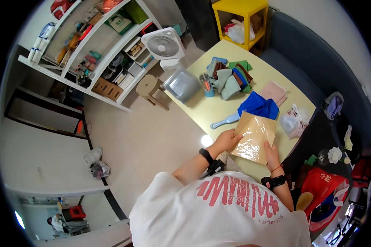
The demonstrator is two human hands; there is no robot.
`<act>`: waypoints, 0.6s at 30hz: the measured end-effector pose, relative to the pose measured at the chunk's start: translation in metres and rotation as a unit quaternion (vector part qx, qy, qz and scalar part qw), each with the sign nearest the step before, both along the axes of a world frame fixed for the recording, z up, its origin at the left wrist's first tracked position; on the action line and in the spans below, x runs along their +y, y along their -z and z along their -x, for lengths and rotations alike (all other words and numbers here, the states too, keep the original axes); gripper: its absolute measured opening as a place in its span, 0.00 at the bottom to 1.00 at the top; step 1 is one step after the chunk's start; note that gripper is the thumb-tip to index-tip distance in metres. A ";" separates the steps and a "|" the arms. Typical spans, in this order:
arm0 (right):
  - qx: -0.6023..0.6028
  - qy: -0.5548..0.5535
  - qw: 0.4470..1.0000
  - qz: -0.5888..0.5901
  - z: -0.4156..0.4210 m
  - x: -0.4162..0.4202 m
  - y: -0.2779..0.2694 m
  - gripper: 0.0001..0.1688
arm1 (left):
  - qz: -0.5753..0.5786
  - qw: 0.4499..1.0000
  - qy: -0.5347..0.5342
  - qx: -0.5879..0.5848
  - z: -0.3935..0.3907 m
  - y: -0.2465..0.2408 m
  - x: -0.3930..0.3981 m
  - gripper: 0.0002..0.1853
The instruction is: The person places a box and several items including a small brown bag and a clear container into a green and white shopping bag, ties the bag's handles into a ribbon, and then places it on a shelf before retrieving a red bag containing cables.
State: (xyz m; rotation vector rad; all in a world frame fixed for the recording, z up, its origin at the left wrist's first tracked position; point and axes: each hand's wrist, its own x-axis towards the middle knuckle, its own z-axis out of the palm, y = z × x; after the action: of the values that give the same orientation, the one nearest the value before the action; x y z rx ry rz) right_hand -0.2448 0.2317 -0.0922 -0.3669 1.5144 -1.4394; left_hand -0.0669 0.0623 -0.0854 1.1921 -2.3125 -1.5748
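Note:
A flat tan packet with a shiny clear plastic face (254,139) is held over the near part of the table. My left hand (228,142) grips its left edge, thumb on top. On the right edge, my right hand (272,156) pinches the packet with the thumb over its face. Just beyond lies a crumpled blue cloth (258,105), partly covered by the packet. From under the cloth, a light-blue handle (224,121) sticks out to the left; whatever it belongs to is hidden. A folded pink cloth (272,92) lies behind the blue one.
The pale yellow table (188,109) also bears a pile of folded cloths (230,85), a clear cup of pens (207,85), a transparent plastic box (182,85) and a tied plastic bag (294,122). A stool (149,85) and a white fan (162,46) stand beyond its left edge.

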 end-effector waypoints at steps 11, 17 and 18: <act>0.047 -0.063 0.997 0.004 -0.009 -0.010 0.029 0.17 | -0.196 0.974 -0.069 0.094 -0.056 -0.005 0.017 0.27; 0.023 -0.041 0.999 0.001 -0.024 -0.029 0.028 0.15 | -0.213 0.960 -0.140 0.119 -0.103 0.002 -0.003 0.30; 0.048 -0.046 0.998 -0.010 -0.026 -0.032 0.025 0.15 | -0.222 0.958 -0.136 0.123 -0.106 -0.003 -0.011 0.29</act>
State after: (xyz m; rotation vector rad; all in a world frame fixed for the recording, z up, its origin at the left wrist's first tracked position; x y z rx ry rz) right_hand -0.2190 0.1993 -0.1171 -0.4932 1.5665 -1.3499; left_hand 0.0394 0.0512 -0.0828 1.2408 -1.6111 -2.0544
